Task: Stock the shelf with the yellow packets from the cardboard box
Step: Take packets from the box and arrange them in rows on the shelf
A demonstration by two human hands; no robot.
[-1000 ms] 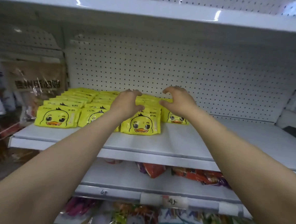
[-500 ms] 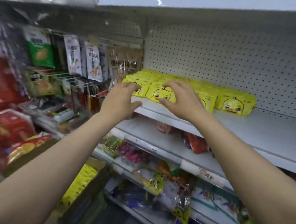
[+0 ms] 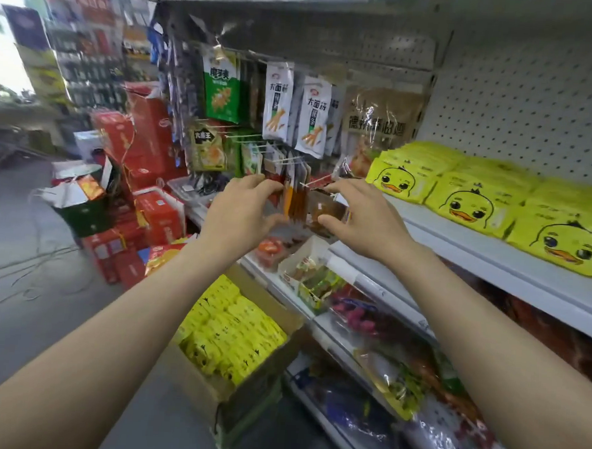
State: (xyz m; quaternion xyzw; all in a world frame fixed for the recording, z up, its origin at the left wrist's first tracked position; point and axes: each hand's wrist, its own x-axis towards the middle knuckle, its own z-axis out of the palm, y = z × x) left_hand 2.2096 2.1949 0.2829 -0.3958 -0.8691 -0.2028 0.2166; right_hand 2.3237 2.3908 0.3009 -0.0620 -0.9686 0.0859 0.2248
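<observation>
Your left hand (image 3: 242,209) and right hand (image 3: 363,218) hang in mid-air before the hanging snack bags (image 3: 295,112), fingers loosely curled and apart, holding nothing. Yellow packets (image 3: 487,203) printed with a duck face lie in stacked rows on the white shelf (image 3: 512,266) to your right, clear of both hands. Below your forearms, the open cardboard box (image 3: 244,393) stands on the floor against the lower shelves, with more yellow packets packed upright inside.
</observation>
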